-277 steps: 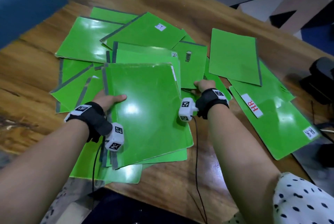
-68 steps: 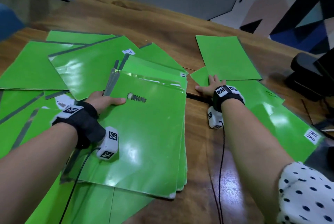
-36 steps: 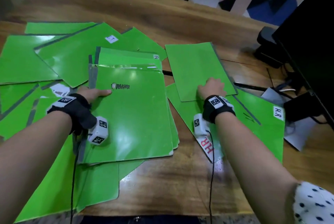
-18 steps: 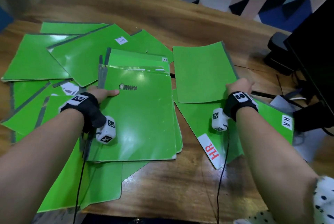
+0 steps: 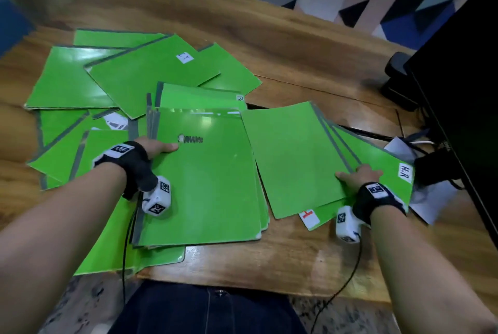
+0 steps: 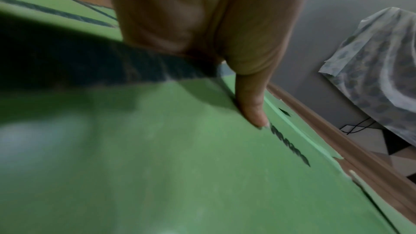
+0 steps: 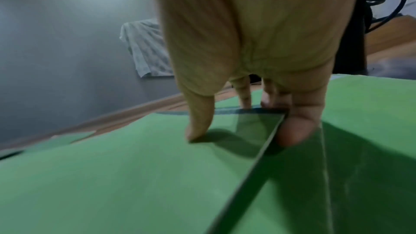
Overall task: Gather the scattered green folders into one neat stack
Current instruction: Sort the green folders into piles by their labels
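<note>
A stack of green folders [image 5: 204, 180] lies in the middle of the wooden table. My left hand [image 5: 161, 146] grips its left spine edge, thumb [image 6: 252, 106] flat on the top folder [image 6: 180, 166] beside a black scrawl; its other fingers are hidden beneath. Right of the stack lies a plain green folder [image 5: 293, 158]. My right hand [image 5: 350, 174] pinches this folder's right edge, thumb [image 7: 198, 127] on top and fingers [image 7: 292, 131] under the edge of the folder [image 7: 135, 175]. Under it lie folders with HR labels [image 5: 388, 169].
Several loose green folders [image 5: 67, 77] spread over the left and back of the table [image 5: 269, 258]. A black monitor [image 5: 463, 91], a black device [image 5: 398, 83], cables and white paper [image 5: 428, 199] crowd the right edge. The table's front edge is close to my body.
My right hand has shifted from the plain folder's near edge to its right edge and now pinches it; the folder lies closer to the stack. My left hand has stayed on the stack.
</note>
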Demonstrator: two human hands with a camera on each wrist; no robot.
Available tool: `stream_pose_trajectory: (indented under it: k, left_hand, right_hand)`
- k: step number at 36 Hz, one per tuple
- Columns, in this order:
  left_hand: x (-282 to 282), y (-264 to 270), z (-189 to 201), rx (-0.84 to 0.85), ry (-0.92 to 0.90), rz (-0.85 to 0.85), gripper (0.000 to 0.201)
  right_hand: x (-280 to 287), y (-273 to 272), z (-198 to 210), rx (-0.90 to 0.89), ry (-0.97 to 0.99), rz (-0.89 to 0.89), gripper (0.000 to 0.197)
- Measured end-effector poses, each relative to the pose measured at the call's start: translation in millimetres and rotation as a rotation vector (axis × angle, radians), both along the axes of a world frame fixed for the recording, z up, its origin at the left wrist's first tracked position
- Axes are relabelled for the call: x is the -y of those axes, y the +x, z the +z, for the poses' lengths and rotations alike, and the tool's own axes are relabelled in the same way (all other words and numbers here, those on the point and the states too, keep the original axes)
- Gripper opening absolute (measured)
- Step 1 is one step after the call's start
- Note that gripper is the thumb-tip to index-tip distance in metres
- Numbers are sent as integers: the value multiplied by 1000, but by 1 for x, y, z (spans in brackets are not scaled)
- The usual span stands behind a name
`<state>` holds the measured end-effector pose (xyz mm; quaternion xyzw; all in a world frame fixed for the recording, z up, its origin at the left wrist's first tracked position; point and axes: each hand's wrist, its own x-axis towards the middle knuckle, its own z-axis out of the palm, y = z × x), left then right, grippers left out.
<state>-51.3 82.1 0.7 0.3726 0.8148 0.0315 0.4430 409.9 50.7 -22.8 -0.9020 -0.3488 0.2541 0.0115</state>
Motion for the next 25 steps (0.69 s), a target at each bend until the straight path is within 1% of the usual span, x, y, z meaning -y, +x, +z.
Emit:
stream_pose_trajectory:
  k: [1, 2, 3, 4, 6, 8, 11, 15, 16, 18, 19, 20, 21, 22, 23, 25]
  left_hand:
    - [2, 0, -2, 2, 0, 6, 86]
    - [3, 1, -4, -1, 7, 11, 86]
    - [3, 1, -6, -5, 13, 13, 86]
    - [3, 1, -8, -8, 12, 9, 85]
    - [5, 2, -9, -9, 2, 0, 85]
    - [6, 2, -10, -15, -1, -4, 84]
    - [6, 1, -12, -30, -8, -15, 84]
    - [8, 2, -8, -18, -11, -4, 85]
    - [8, 2, -7, -17, -12, -1, 86]
    - [10, 3, -6, -13, -15, 3, 86]
    - [11, 4, -5, -6, -18, 9, 85]
    - [11, 5, -4, 1, -19, 15, 84]
    - [12, 6, -3, 4, -20, 21, 83]
    - [13, 7, -2, 4, -19, 23, 83]
    - [14, 7, -1, 0, -18, 23, 83]
    - [15, 7, 0, -12, -15, 20, 84]
  right_hand:
    - [3, -1, -4, 35, -27, -8, 93]
    - [4, -2, -8, 56, -33, -8, 109]
    - [4, -2, -13, 73, -36, 10, 121]
    - [4, -2, -14, 77, -52, 32, 127]
    - [2, -4, -14, 85, -90, 81, 131]
    - [0, -7, -9, 119, -109, 109, 130]
    - [1, -11, -4, 180, -146, 103, 129]
    - [2, -17, 6, 270, -211, 81, 117]
    - [0, -18, 8, 262, -202, 58, 116]
    - [-6, -18, 14, 185, -135, -1, 109]
    - [-8, -20, 21, 134, -84, -23, 101]
    - [-9, -22, 31, 101, -30, -31, 86]
    - [-12, -23, 43, 94, 19, -19, 71]
    - [-14, -25, 56, 116, 61, 4, 60]
    - [-18, -27, 71, 159, 105, 39, 54]
    - [-25, -34, 105, 242, 209, 107, 52]
